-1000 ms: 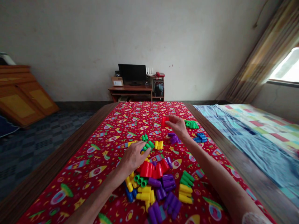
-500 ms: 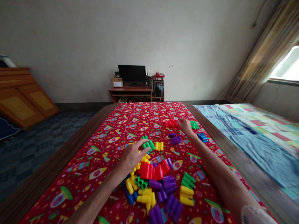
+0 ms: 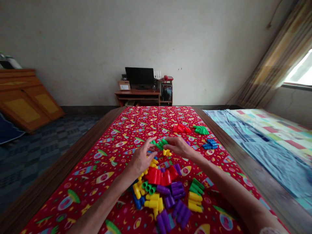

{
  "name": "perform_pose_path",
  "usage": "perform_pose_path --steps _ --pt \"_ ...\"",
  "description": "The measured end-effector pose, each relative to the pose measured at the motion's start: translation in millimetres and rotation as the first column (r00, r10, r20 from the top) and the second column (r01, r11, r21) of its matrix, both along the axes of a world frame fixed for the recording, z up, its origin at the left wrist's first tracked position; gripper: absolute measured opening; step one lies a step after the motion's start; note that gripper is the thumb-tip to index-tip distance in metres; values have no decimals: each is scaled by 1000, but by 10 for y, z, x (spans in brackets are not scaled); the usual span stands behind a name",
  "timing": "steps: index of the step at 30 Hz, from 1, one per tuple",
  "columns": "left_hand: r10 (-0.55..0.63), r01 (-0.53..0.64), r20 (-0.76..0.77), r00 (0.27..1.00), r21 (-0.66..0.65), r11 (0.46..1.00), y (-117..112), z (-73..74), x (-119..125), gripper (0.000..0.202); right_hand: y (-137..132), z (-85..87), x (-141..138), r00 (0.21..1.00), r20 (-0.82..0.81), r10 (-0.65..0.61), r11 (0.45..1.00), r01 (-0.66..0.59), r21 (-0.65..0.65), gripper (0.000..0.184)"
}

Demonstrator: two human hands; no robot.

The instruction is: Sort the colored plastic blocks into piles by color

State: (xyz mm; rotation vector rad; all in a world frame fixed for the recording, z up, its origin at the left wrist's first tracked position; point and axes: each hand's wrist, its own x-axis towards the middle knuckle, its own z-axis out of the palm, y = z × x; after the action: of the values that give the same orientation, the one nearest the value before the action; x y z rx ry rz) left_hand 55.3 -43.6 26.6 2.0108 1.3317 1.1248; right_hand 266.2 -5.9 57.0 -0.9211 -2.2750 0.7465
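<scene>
My left hand (image 3: 141, 157) hovers over the middle of the cloth, its fingers apart and curved toward green toy blocks (image 3: 160, 144). From the other side my right hand (image 3: 179, 146) reaches in, fingertips at the right end of these green blocks; its finger and thumb look apart, and a firm hold does not show. Just below its fingertips lies a yellow block (image 3: 167, 152). Closer to me is a loose heap with red blocks (image 3: 161, 175), purple blocks (image 3: 181, 213), yellow blocks (image 3: 153, 202) and blue blocks (image 3: 136, 199). Part of the yellow ones is hidden by my left hand.
Toward the far right of the red patterned cloth (image 3: 97, 169) lie separate groups: red blocks (image 3: 181, 128), green blocks (image 3: 201, 130) and blue blocks (image 3: 210, 144). A bed (image 3: 253, 136) stands on the right. Beyond the table is a desk with a monitor (image 3: 139, 77).
My right hand has come back from the far red blocks to the green blocks near my left hand. Those green blocks have shifted and turned slightly. The left hand has barely moved.
</scene>
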Motion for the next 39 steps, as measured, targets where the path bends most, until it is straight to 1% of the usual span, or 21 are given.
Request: perform_pose_path --steps 2,4,6,7,8,10,12,14,15,17,20,24,27,29,31,33,35,37,39 --pt "18 -14 -69 997 63 998 22 13 -29 39 65 23 129 999 34 -28 999 27 25 31" --pt "35 -13 -159 987 134 991 45 22 -66 27 110 78 279 993 83 -86 993 79 84 35" --pt "44 -1 -227 973 188 982 73 11 -109 24 165 152 455 975 115 -191 975 175 135 37" --pt "53 0 -248 967 210 978 91 -5 -132 24 207 186 556 958 126 -259 958 238 162 37" --pt "62 -1 -264 963 227 974 110 -25 -156 25 263 212 664 934 135 -332 933 304 191 36" --pt "77 -5 -284 956 245 970 154 -78 -211 25 410 224 896 865 156 -478 867 435 242 31" --pt "83 -7 -296 952 250 968 202 -133 -269 25 583 178 1122 772 193 -606 790 554 261 26" --pt "89 -10 -304 948 249 968 249 -184 -326 26 748 96 1315 668 267 -695 719 642 265 24" --pt "97 -17 -308 947 252 968 272 -207 -352 26 820 53 1392 622 307 -721 693 667 274 23" --pt "116 -32 -314 942 259 965 311 -246 -398 26 933 -20 1504 559 372 -741 665 687 292 23" --pt "132 -45 -317 939 268 962 346 -281 -453 25 1022 -83 1572 517 395 -759 637 716 287 29" --pt "142 -51 -322 936 274 960 354 -288 -507 27 1014 -117 1543 456 430 -779 598 746 294 31" --pt "154 -59 -329 932 281 958 355 -292 -533 27 958 -124 1505 397 511 -763 587 756 290 31" --pt "161 -65 -329 931 285 956 360 -304 -544 27 921 -123 1490 387 533 -752 592 752 289 32" --pt "158 -62 -332 930 283 957 367 -322 -553 27 896 -128 1482 394 534 -748 606 734 307 37" --pt "158 -61 -332 930 285 957 376 -344 -561 27 893 -147 1471 417 536 -734 638 692 337 44" --pt "160 -61 -332 930 291 955 386 -367 -571 27 918 -184 1455 452 542 -709 686 620 380 50" --pt "168 -66 -329 929 301 951 397 -390 -585 28 972 -226 1436 492 553 -672 736 519 434 50" --pt "178 -76 -327 928 302 950 406 -411 -608 28 1045 -257 1421 521 590 -617 787 413 458 46"
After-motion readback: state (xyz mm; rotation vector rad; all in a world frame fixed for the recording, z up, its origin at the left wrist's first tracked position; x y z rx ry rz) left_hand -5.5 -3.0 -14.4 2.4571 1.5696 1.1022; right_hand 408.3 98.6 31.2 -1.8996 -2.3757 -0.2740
